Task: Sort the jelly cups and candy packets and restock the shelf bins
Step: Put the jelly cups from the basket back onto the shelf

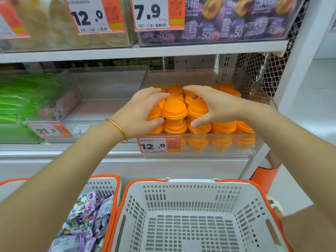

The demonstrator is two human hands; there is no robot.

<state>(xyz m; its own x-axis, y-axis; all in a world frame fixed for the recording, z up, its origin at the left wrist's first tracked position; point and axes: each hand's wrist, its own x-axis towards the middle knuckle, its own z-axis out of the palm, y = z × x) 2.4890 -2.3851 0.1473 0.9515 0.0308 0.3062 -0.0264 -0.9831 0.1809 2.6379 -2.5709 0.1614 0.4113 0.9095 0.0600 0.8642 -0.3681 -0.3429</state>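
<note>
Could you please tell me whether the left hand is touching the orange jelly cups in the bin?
Touching. The head view shows the left hand with fingers over the orange jelly cups and thumb pressed against one cup's side.

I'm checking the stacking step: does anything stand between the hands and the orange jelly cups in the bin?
Nothing visible does. The left hand and right hand already hold the top jelly cups from either side, over the front wall of the clear bin.

Left hand [143, 110] and right hand [216, 106] around orange jelly cups [174, 110] in clear bin [227, 152]
</note>
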